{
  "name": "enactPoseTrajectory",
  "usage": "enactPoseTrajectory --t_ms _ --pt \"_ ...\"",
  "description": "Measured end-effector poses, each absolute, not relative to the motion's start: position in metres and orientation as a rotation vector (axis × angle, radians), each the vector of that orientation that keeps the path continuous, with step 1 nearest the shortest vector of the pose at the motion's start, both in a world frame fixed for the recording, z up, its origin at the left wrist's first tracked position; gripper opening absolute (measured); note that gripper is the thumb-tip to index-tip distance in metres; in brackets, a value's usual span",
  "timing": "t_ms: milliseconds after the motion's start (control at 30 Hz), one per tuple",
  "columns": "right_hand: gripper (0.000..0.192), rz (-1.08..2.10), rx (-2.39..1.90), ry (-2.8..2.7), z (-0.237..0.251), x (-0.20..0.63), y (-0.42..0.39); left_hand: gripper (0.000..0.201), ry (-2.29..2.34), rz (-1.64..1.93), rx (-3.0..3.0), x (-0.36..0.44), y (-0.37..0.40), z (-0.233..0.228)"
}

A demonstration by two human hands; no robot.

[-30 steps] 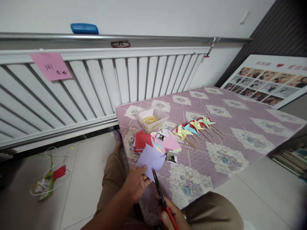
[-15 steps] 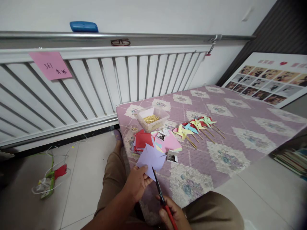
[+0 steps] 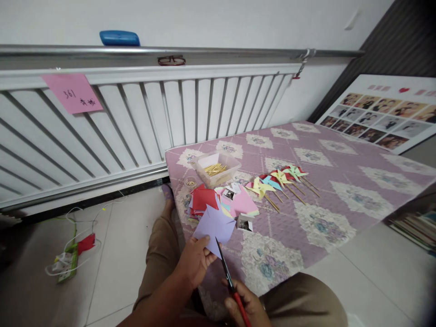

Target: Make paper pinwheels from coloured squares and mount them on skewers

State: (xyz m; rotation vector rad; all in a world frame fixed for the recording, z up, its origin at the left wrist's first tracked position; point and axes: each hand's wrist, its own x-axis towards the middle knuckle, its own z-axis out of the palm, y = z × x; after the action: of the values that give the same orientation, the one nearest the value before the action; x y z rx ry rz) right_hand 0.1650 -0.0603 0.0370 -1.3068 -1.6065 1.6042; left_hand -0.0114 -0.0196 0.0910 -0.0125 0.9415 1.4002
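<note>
Mattress point(image 3: 340, 190): tub point(image 3: 218, 169) holding sticks point(image 3: 214, 169).

On the mattress point(image 3: 340, 190), near its left end, lies the paper stack point(image 3: 221, 202). Behind the stack stands a box point(image 3: 217, 169) with sticks point(image 3: 214, 169) in it. Right of the stack lie the pinwheels point(image 3: 277, 180) in a row. Behind the mattress is the radiator point(image 3: 136, 122). On the floor point(image 3: 112, 254) to the left lies a power strip point(image 3: 66, 263).

lilac paper square point(image 3: 215, 228): matt, smooth | scissors point(image 3: 231, 286): dark metal blades, glossy red plastic handles | mattress cover point(image 3: 340, 190): quilted cloth | tub point(image 3: 218, 169): clear plastic
</note>
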Motion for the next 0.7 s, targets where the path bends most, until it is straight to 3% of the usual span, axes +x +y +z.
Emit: enactPoseTrajectory --t_ms 500,700 --pt "0.060 1.738 -1.142 -1.645 0.052 0.165 -0.060 0.014 0.999 1.413 0.062 -0.019 -0.015 0.090" --pt "0.057 1.536 -1.205 -1.418 0.058 0.169 -0.064 0.021 1.125 1.336 0.218 -0.046 -0.011 0.088"
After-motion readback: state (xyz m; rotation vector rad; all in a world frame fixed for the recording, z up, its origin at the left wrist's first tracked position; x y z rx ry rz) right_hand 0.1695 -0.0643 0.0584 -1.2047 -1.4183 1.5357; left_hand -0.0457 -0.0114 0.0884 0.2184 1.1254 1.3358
